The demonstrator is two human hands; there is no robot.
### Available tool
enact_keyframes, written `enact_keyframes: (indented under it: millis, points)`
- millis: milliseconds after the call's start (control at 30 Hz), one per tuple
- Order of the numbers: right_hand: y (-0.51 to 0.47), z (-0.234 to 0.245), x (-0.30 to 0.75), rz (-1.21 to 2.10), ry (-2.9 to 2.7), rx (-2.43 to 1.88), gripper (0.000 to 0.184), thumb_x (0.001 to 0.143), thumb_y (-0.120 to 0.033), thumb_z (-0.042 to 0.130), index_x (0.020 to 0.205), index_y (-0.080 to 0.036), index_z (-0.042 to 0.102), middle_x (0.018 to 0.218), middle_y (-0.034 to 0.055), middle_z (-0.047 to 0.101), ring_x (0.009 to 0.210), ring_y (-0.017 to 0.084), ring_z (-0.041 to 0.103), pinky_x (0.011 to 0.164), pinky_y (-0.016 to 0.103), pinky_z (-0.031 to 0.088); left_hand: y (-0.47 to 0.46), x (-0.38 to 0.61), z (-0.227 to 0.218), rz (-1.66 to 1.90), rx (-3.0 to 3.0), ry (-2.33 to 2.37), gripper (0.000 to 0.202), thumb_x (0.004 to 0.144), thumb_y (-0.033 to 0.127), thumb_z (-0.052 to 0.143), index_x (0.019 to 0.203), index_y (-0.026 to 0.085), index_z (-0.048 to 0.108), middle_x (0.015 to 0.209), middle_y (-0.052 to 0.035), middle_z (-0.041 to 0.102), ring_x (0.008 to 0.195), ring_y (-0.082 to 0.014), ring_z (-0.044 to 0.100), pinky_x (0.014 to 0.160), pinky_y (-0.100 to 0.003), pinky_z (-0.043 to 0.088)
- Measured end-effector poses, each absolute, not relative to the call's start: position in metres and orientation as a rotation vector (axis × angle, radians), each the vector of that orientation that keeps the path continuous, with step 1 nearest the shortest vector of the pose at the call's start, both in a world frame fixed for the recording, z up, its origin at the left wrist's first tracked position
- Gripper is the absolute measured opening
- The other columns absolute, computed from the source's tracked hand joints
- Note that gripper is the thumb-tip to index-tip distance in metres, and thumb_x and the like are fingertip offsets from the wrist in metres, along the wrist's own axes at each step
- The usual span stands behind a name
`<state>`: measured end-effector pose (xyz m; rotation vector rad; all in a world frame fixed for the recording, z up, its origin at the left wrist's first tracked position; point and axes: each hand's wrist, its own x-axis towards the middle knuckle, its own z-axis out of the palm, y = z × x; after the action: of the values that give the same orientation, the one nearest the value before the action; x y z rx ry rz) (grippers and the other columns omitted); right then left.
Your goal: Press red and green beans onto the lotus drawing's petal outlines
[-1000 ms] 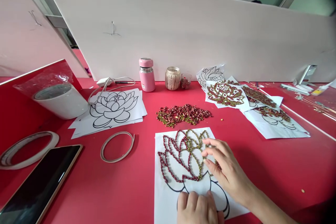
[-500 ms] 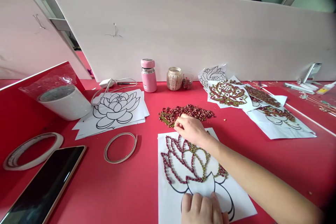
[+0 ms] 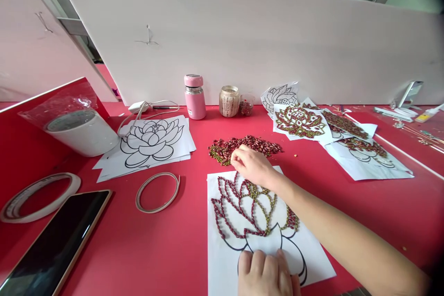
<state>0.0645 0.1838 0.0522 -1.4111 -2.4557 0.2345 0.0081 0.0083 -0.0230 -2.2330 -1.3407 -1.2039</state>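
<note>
A white sheet with a black lotus outline (image 3: 222, 268) lies in front of me. Red beans (image 3: 227, 222) line several petals, and green mung beans (image 3: 268, 210) follow others. My right hand (image 3: 251, 164) is over the sheet's top edge, thumb and fingers pinched; whatever is between the fingertips is too small or hidden. Just beyond it spreads a loose pile of red beans (image 3: 267, 144), with mung beans (image 3: 218, 157) at its left. My left hand (image 3: 265, 273) rests on the lower sheet, fingers curled together and their tips hidden.
At left are a phone (image 3: 58, 240), tape roll (image 3: 74, 189), band ring (image 3: 138, 199), white cup (image 3: 83, 134) and printed lotus sheets (image 3: 152, 143). A pink flask (image 3: 195, 99) and jar (image 3: 229, 101) stand behind. Bean-covered pictures (image 3: 301, 122) lie at right.
The view has shifted slightly. My right hand stays pinched near the sheet's top edge, with little movement. My left hand remains on the sheet.
</note>
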Motion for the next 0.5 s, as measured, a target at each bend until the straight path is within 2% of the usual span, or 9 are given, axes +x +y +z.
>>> enact_keyframes:
  millis: [267,500]
  points:
    - [0.133,0.059,0.125,0.493,-2.309,-1.082,0.010,0.087,-0.021,0.040,0.082,-0.018,0.048,0.084,0.0030,0.049,0.077,0.013,0.050,0.072,0.026,0.042,0.003,0.001,-0.002,-1.117,-2.483,-1.421,0.018,0.072,0.015,0.050,0.088,0.011,0.058,0.060,-0.0011,0.051,0.052,-0.0143,0.044,0.049,-0.030,0.028]
    - [0.076,0.052,0.148,0.443,-2.485,-1.104,0.012,0.085,-0.016,0.044,0.077,-0.018,0.052,0.092,0.0053,0.052,0.087,0.015,0.050,0.079,0.030,0.042,-0.001,-0.001,0.006,-1.019,-2.604,-1.462,0.020,0.076,0.016,0.051,0.093,0.009,0.058,0.064,-0.0029,0.053,0.056,-0.0160,0.045,0.051,-0.032,0.032]
